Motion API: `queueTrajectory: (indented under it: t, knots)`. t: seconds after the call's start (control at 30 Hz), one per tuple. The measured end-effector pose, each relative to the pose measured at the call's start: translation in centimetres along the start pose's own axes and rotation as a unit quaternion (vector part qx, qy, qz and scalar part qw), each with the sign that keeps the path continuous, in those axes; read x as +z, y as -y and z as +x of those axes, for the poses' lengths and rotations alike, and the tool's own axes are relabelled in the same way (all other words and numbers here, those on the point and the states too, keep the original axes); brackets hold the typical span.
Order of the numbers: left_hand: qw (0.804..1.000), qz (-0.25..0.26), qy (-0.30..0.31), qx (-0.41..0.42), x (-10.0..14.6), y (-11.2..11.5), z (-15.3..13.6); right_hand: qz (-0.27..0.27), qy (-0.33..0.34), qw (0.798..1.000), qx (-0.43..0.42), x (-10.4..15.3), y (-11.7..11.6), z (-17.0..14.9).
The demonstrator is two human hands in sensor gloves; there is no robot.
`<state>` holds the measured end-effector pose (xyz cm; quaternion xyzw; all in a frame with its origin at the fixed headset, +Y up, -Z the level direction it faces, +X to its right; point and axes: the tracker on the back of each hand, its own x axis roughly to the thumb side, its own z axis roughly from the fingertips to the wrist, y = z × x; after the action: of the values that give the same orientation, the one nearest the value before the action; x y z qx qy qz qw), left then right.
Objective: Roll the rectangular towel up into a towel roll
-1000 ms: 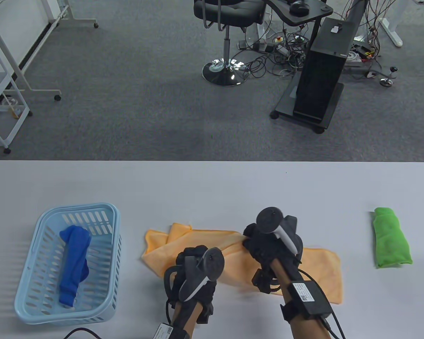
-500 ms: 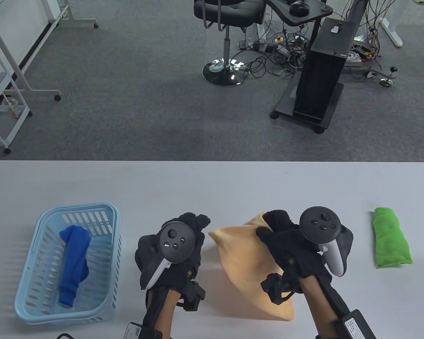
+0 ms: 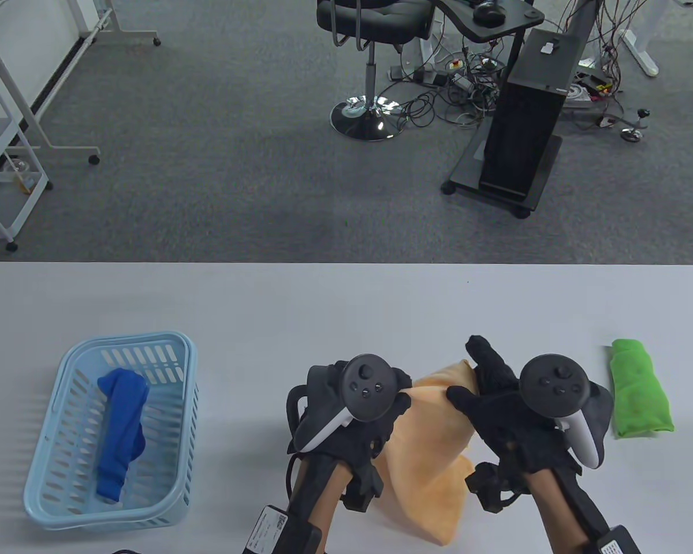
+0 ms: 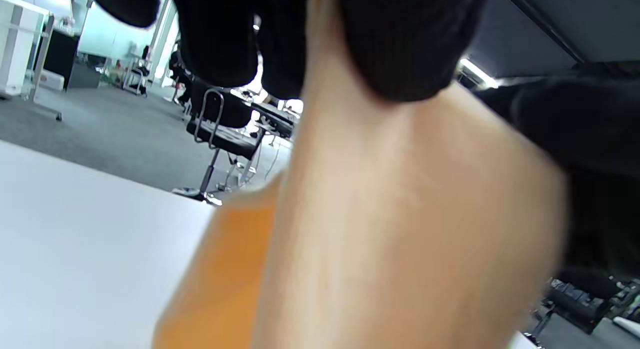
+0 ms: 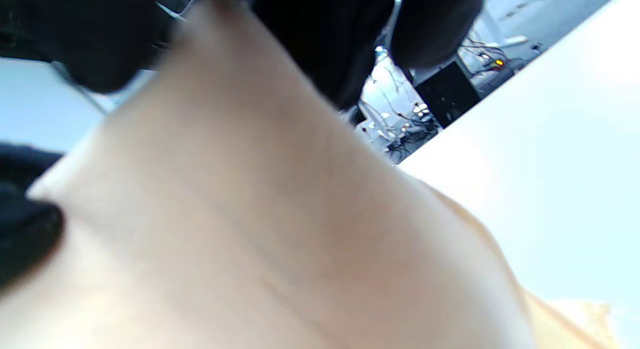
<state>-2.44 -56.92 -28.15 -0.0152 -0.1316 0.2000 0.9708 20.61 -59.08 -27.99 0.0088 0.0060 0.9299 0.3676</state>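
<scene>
An orange towel [image 3: 427, 461] hangs lifted off the white table [image 3: 346, 306], held up between both gloved hands near the front middle. My left hand [image 3: 381, 404] grips its left upper edge; the left wrist view shows fingers [image 4: 400, 44] curled over the cloth [image 4: 390, 214]. My right hand [image 3: 485, 386] pinches the right upper corner, one finger pointing away from me. The cloth [image 5: 260, 214] fills the right wrist view, with dark fingers [image 5: 320, 34] above it. The towel's lower end droops toward the table's front edge.
A light blue basket [image 3: 167, 346] at the left holds a rolled blue towel [image 3: 118, 433]. A rolled green towel [image 3: 638, 389] lies at the right, close to my right hand. Beyond the table's far edge are carpet, an office chair [image 3: 372, 34] and a black stand [image 3: 525, 121].
The towel lay spread flat a second ago; both hands have lifted it and bunched it. My left hand moved right and took hold of its left edge. The right hand shifted slightly right.
</scene>
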Motion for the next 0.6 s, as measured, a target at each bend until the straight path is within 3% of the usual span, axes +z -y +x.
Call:
queueTrajectory:
  t: [0.07, 0.17, 0.27, 0.37, 0.5, 0.6]
  knots:
    - [1.0, -0.007, 0.002, -0.01, -0.4, -0.3, 0.7, 0.037, 0.062, 0.997, 0.017, -0.4, -0.3, 0.6]
    - [1.0, -0.005, 0.005, 0.004, -0.6, -0.6, 1.0, 0.084, 0.065, 0.99, 0.096, -0.7, -1.2, 1.0]
    - [1.0, -0.004, 0.002, -0.012, -0.8, -0.6, 0.5, 0.038, 0.053, 0.986, 0.156, -1.3, -1.6, 1.0]
    - [0.997, -0.037, -0.003, -0.069, -1.8, -0.1, 0.0, 0.053, 0.02, 0.984, 0.171, -2.2, -2.0, 0.8]
    - [0.986, -0.07, -0.03, -0.15, -5.0, 1.5, -0.6, 0.051, -0.036, 0.961, 0.268, -5.2, -2.4, 0.8]
    - [0.987, -0.045, -0.064, -0.137, -7.7, 0.9, -0.9, 0.023, -0.074, 0.967, 0.242, -7.8, -1.8, 1.1]
